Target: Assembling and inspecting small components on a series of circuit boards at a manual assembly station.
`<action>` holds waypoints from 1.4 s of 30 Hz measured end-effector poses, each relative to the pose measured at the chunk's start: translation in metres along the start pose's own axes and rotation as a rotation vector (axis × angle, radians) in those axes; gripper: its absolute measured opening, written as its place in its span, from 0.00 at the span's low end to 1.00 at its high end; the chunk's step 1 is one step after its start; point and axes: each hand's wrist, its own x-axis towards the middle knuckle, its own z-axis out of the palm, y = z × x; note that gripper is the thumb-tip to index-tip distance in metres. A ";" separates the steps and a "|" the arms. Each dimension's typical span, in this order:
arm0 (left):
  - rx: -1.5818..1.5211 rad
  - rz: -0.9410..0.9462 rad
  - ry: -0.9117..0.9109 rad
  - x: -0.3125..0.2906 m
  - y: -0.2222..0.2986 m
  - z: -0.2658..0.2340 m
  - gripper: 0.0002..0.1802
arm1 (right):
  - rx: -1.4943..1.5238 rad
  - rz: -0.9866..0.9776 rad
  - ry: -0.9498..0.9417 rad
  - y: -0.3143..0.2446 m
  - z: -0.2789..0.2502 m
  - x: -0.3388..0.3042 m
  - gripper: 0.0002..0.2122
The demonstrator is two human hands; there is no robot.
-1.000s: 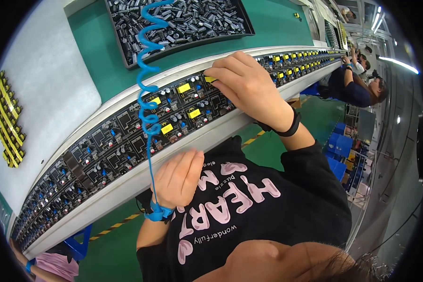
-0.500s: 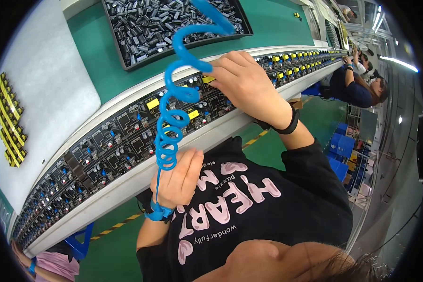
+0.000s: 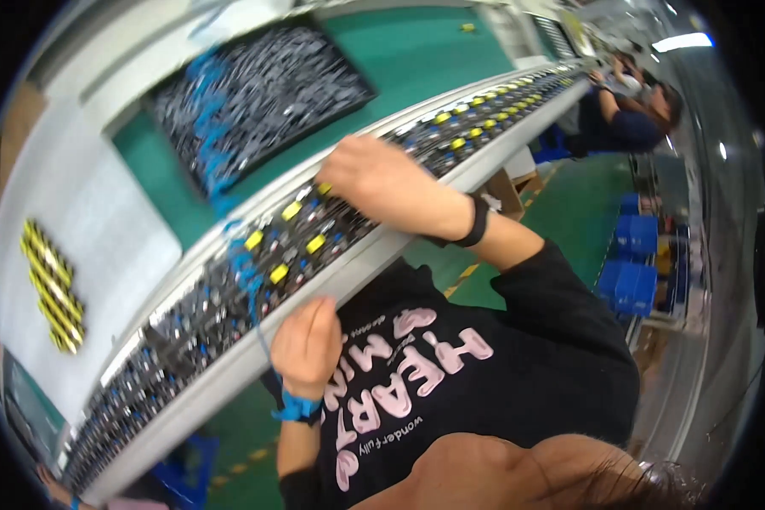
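Note:
Two rows of dark circuit boards (image 3: 197,308) run along a pale-railed line in front of me, blurred by motion. Yellow block-shaped components (image 3: 315,244) stand on several boards. Over the far row, my right hand (image 3: 382,185) bends its fingers down onto a yellow block (image 3: 325,189); the fingertips are partly hidden. My left hand (image 3: 306,347) is at the near rail (image 3: 361,270), its fingers pressed together, and what they might hold is hidden. A blue coiled cord (image 3: 245,268) stretches from the blue wrist strap (image 3: 296,406) on my left arm across the boards.
A black tray (image 3: 348,100) of small dark cylindrical parts lies behind the line on a green surface. On a white sheet (image 3: 115,221) at the left rest strips of yellow components (image 3: 53,289). Blue bins (image 3: 629,285) stand at the right, and other people (image 3: 633,119) sit farther along.
The view has shifted and turned. My left fingers, earlier laid out straighter by the rail, are now drawn together. My right hand remains over the boards, and the blue cord now hangs stretched toward the tray.

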 end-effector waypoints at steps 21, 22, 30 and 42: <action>0.471 -0.337 0.337 -0.019 -0.024 -0.115 0.08 | 0.000 -0.111 0.005 -0.013 -0.026 0.009 0.06; 0.485 -0.313 0.334 -0.020 -0.028 -0.114 0.10 | 0.046 -0.146 0.000 -0.020 -0.036 0.014 0.07; 0.532 -0.199 0.428 -0.024 -0.039 -0.104 0.12 | 0.385 -0.424 0.011 -0.080 -0.024 0.165 0.11; 0.425 -0.219 0.471 -0.025 -0.040 -0.102 0.11 | 0.127 -0.503 0.003 -0.143 0.056 0.290 0.10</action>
